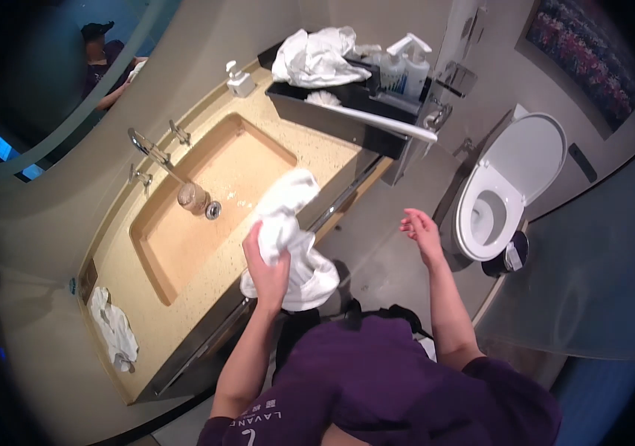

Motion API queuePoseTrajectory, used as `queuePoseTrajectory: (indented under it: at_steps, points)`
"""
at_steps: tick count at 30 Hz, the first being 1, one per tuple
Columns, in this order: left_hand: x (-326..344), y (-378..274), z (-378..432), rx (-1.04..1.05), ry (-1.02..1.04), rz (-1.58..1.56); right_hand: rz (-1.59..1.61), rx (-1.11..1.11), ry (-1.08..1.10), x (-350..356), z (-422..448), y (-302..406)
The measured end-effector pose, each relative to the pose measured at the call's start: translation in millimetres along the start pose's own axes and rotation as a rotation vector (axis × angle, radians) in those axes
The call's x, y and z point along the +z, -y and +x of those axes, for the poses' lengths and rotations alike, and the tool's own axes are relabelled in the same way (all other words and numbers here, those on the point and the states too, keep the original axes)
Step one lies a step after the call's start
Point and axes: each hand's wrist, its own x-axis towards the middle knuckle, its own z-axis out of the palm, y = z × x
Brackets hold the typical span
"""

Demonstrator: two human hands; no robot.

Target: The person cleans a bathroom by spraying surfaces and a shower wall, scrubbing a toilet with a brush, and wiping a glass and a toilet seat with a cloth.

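Observation:
My left hand (269,276) grips a bunched white cloth (309,273) over the front edge of the vanity counter (206,312). The cloth's upper end reaches over the rim of the tan sink basin (222,173), while the lower folds hang past the counter edge. Off to the right, my right hand (422,231) is raised above the floor with slightly curled fingers and nothing in it. Inside the basin, what looks like a clear glass (192,196) stands beside the metal drain (213,210). Water appears to run from the chrome faucet (150,146) onto it.
A black caddy (340,120) on the counter carries crumpled white cloth (317,56), pump bottles (404,69) and a white-handled brush (384,120). A small soap dispenser (239,81) stands behind the basin. Another cloth (114,329) lies at the near left end. The toilet (485,217) has its lid up; a bin (510,256) adjoins it.

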Motion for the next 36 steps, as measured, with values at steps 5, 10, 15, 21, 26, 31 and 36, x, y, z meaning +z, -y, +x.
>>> queuePoseTrajectory:
  at_steps: [5,10,15,21,26,31,36]
  points:
    - [55,2,101,-0.005,0.047,-0.121,0.035,-0.293,-0.017,0,24,105]
    - [113,62,130,0.16,0.306,0.097,-0.187,-0.487,-0.013,17,79,179]
    - [150,62,127,0.191,0.334,0.26,-0.512,-0.664,-0.163,52,188,200]
    - [149,44,146,0.18,0.27,0.186,-0.622,-0.672,-0.459,98,301,210]
    - [141,23,209,0.369,0.242,-0.06,-0.619,-0.77,-0.577,100,308,247]
    - [167,-10,280,0.468,0.281,-0.233,-0.174,-0.868,-0.379,44,210,340]
    - [208,-33,291,0.461,0.545,-0.357,0.169,-0.853,-0.414,-39,117,348]
